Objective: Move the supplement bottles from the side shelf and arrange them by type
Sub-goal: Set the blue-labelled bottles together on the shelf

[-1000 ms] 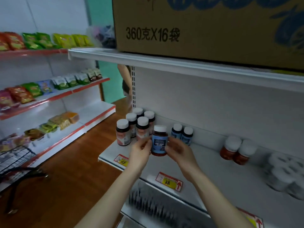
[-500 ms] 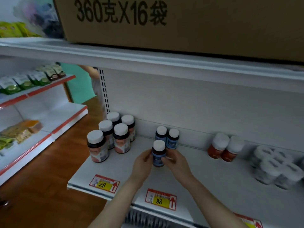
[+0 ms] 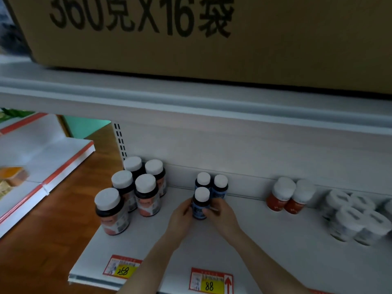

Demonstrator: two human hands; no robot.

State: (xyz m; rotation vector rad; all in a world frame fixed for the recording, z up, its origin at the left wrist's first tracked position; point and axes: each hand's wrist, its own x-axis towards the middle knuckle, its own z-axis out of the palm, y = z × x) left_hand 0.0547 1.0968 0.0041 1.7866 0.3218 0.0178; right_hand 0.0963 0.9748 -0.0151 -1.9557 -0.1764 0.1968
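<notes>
Both hands clamped on blue bottle (image 3: 200, 205): left hand (image 3: 181, 215) one side, right hand (image 3: 220, 215) other. Bottle upright on shelf (image 3: 265, 240), just before blue pair (image 3: 212, 184).

Dim, cool light; shelf interior shadowed; white bottles (image 3: 358, 217) at right edge blurred, wide-angle stretched.

A white shelf (image 3: 275, 251) lies beneath the fingers (image 3: 209, 211), its pale back panel (image 3: 254, 158) beyond them. Above, another shelf (image 3: 191, 96) carries a cardboard box (image 3: 275, 39). To their left: wooden floor (image 3: 42, 240), red-edged shelving (image 3: 53, 158), green wall (image 3: 84, 126). Light is dim.
</notes>
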